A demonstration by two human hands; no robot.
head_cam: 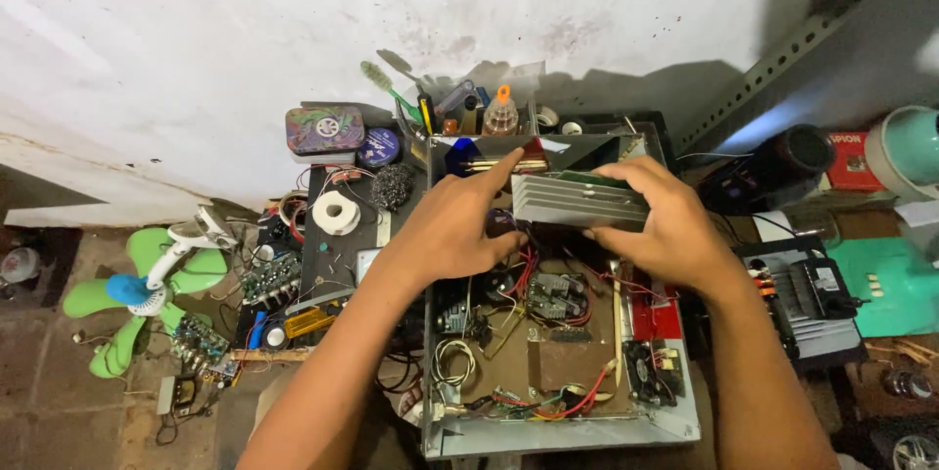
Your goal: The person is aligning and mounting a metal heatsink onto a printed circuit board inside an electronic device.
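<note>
Over open metal chassis (675, 423), left hand (455, 230), right hand (657, 225), finned heatsink (577, 201)

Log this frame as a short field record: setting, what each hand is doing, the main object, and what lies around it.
Setting: cluttered floor workspace beside a white wall
Main object: open metal chassis with wires and circuit boards inside
Left hand: on the left end of a finned aluminium heatsink, index finger extended
Right hand: fingers curled over the heatsink's right end
Left side: green fan, tape roll, loose circuit boards
Behind: glue bottle, toothbrush
</note>
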